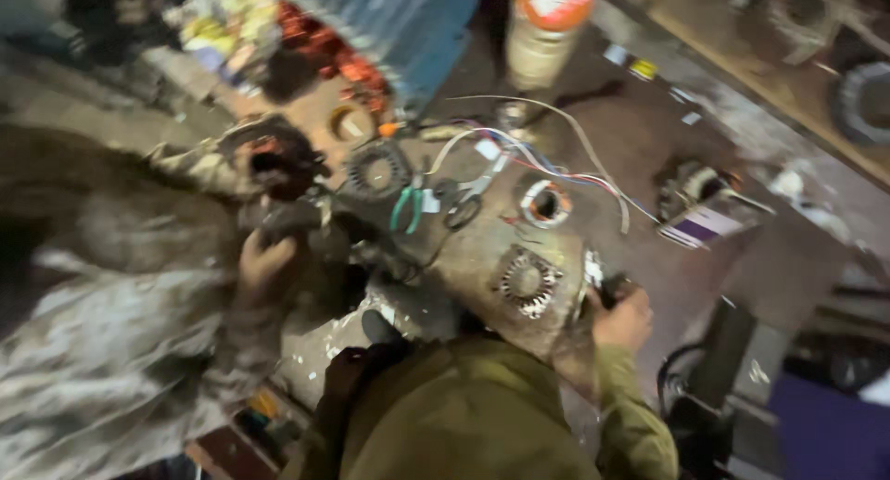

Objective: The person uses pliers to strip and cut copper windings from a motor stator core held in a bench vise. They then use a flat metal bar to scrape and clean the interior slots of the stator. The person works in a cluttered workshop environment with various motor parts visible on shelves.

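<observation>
Olive sleeve nearest — my right hand [623, 318] is curled tight round a small dark part [607, 290] at the tabletop [640, 137] edge, just beside a stator [527, 281]; my left hand [264, 262] grips a dark lump [287, 218], steadying it.

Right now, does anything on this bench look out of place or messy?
Yes. Loose wires trail in a tangle across the bench, over the scissors and beside the ring-shaped stators. Green pliers lie among them. The right hand grips a small dark part at the bench edge; the picture is blurred.
</observation>
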